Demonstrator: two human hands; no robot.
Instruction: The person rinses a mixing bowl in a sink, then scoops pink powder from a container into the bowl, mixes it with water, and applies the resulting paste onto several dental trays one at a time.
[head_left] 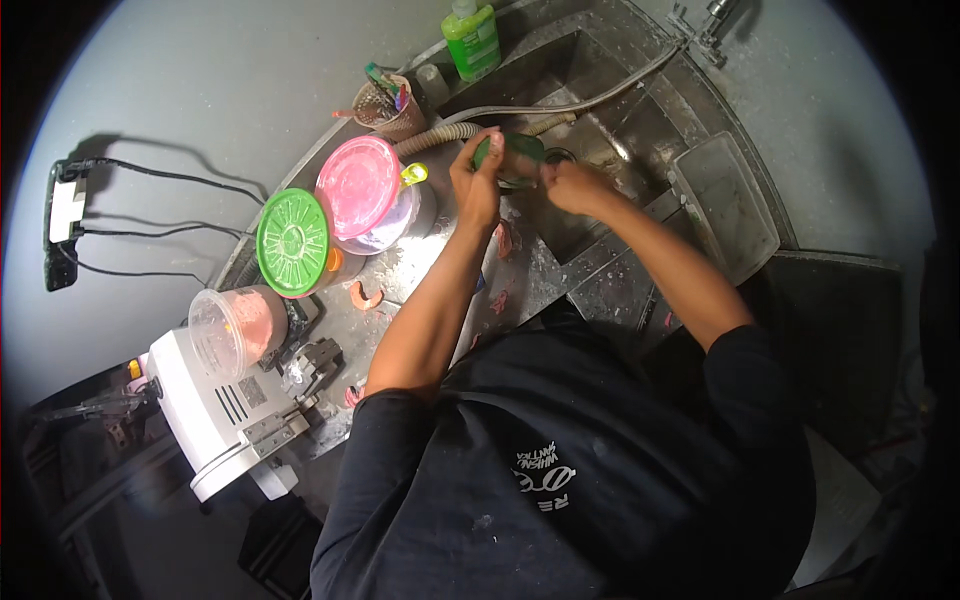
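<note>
Over the steel sink [620, 130] both of my hands grip a small dark green bowl-like object [520, 152]. My left hand [478, 180] wraps its left side with the fingers curled over the rim. On its right side, my right hand [568, 184] pinches the edge. Part of the green object is hidden behind my fingers. A corrugated hose [440, 136] and a metal hose [600, 97] run just behind my hands.
On the counter at left stand a pink-lidded tub [360, 186], a green-lidded tub [292, 242] and a clear cup of pink powder [235, 328]. A white machine [215, 415] sits lower left. A green soap bottle [472, 38], a brush cup [388, 105] and a clear tray [725, 205] surround the sink.
</note>
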